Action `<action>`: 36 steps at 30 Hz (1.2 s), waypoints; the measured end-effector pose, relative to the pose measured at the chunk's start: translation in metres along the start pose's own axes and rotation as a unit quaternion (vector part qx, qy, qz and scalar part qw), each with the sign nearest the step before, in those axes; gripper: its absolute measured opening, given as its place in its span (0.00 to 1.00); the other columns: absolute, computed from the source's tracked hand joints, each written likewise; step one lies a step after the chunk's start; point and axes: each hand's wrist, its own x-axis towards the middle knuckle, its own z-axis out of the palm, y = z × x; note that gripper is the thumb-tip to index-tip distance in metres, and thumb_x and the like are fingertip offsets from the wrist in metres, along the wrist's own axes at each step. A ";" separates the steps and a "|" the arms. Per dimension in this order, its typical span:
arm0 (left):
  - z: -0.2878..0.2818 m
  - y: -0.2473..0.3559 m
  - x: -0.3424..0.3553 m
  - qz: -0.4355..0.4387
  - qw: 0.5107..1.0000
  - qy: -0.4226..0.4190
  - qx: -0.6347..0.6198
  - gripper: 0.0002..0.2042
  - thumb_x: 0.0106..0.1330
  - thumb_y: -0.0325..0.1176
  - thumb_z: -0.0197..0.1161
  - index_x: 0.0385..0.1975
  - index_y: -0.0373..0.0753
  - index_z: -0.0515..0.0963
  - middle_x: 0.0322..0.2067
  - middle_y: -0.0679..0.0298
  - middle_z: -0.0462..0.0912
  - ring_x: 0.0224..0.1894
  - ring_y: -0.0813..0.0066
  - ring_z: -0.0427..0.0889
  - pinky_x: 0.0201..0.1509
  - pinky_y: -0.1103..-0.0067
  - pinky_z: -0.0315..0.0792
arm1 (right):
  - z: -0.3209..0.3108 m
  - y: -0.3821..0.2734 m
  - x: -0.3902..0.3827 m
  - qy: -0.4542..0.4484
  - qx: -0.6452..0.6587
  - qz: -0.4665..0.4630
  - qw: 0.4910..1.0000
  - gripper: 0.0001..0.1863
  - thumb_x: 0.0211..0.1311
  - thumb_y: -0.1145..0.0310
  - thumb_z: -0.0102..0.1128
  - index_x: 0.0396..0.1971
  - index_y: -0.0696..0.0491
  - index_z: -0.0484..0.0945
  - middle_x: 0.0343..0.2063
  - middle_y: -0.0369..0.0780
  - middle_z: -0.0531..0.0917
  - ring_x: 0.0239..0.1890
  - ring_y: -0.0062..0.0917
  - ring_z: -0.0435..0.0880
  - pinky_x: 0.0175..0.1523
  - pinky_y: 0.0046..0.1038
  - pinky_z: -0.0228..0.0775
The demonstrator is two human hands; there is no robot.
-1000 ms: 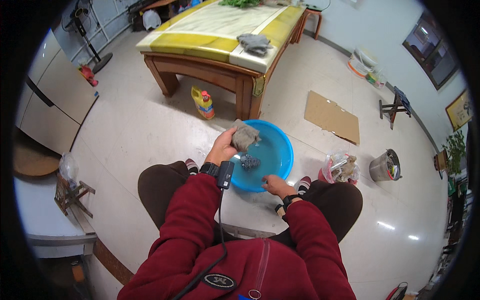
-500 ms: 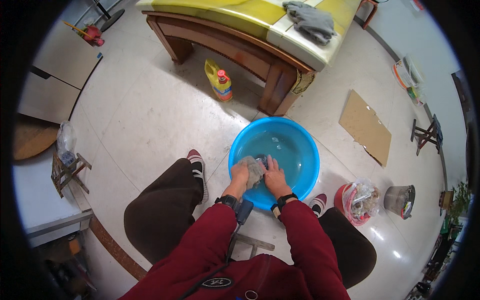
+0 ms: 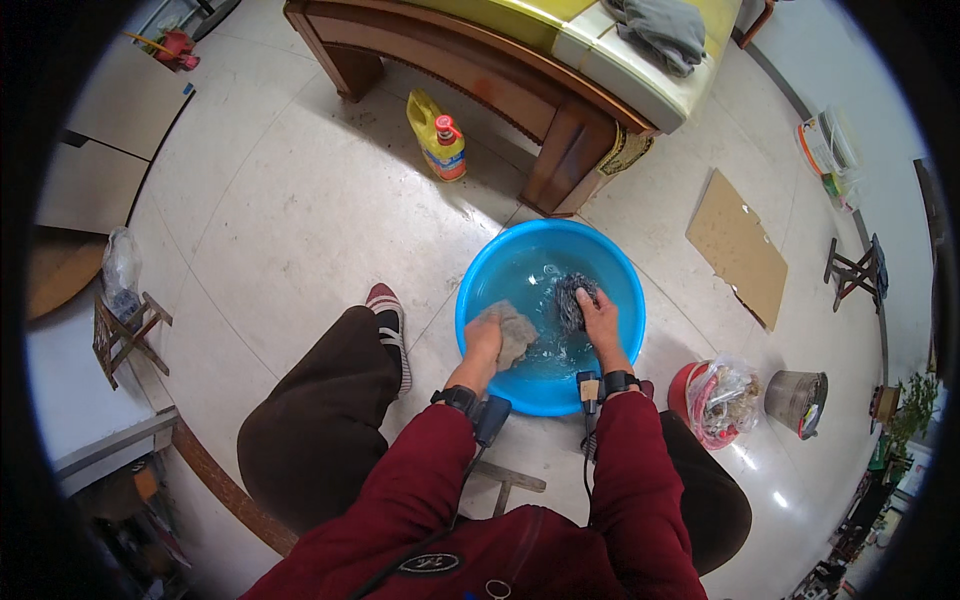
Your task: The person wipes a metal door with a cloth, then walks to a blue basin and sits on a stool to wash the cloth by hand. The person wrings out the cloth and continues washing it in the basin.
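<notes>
A blue plastic basin (image 3: 466, 352) of slightly cloudy water stands on the floor between my feet. My left hand (image 3: 484, 340) is closed on a wet grey-beige cloth (image 3: 516, 335) over the basin's left side. On the other side my right hand (image 3: 602, 322) grips a dark grey, fuzzy-looking clump (image 3: 572, 300), perhaps a scouring pad. That clump sits at the water surface, with ripples and small bubbles around it. Its underside is hidden by the water. Cloth and clump are apart.
A yellow jug with a red cap (image 3: 437, 140) stands beyond the basin, near a wooden-framed seat (image 3: 566, 150). Flat cardboard (image 3: 738, 245) lies to the right. Nearer are a red bin lined with plastic (image 3: 685, 392) and a grey bucket (image 3: 797, 402). A folding stool (image 3: 128, 335) is at left.
My hands have moved apart. My right hand has shifted right, away from the cloth, with the dark clump now showing in it. The water is more rippled. The view has shifted slightly.
</notes>
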 end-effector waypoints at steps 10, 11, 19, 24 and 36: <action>-0.006 -0.014 0.020 0.029 0.979 0.051 0.196 0.35 0.68 0.40 0.61 0.69 0.29 0.56 0.64 0.42 0.66 0.65 0.52 0.69 0.65 0.65 0.66 | -0.011 0.046 -0.017 0.112 -0.200 0.069 0.971 0.25 0.61 0.59 0.66 0.52 0.61 0.76 0.45 0.54 0.83 0.47 0.44 0.83 0.51 0.38 0.75; -0.007 -0.017 0.021 0.025 0.977 0.051 0.205 0.35 0.69 0.42 0.60 0.69 0.29 0.56 0.66 0.43 0.63 0.67 0.53 0.66 0.67 0.64 0.63 | -0.010 0.056 -0.020 0.159 -0.167 0.112 0.967 0.24 0.61 0.59 0.65 0.51 0.61 0.77 0.46 0.54 0.83 0.48 0.46 0.83 0.52 0.39 0.74; -0.005 -0.032 0.042 -0.092 0.994 -0.061 0.016 0.33 0.74 0.56 0.47 0.68 0.36 0.61 0.62 0.53 0.70 0.62 0.57 0.71 0.64 0.64 0.67 | 0.090 0.062 -0.043 0.009 -0.144 0.049 0.988 0.22 0.60 0.59 0.63 0.47 0.62 0.77 0.44 0.53 0.83 0.46 0.43 0.83 0.51 0.37 0.73; -0.006 -0.028 0.046 -0.100 0.973 -0.140 -0.153 0.25 0.74 0.55 0.47 0.55 0.39 0.71 0.46 0.58 0.78 0.48 0.63 0.79 0.54 0.67 0.75 | 0.094 -0.015 -0.069 -0.105 -0.068 -0.023 0.992 0.18 0.59 0.57 0.63 0.39 0.57 0.77 0.42 0.53 0.80 0.44 0.45 0.82 0.50 0.37 0.73; 0.030 -0.041 0.026 -0.106 0.980 -0.169 -0.003 0.09 0.70 0.26 0.55 0.47 0.35 0.72 0.40 0.59 0.79 0.38 0.69 0.81 0.47 0.72 0.80 | 0.031 0.018 -0.014 -0.004 -0.373 -0.051 0.926 0.22 0.63 0.52 0.60 0.48 0.53 0.73 0.47 0.53 0.78 0.44 0.53 0.80 0.46 0.47 0.73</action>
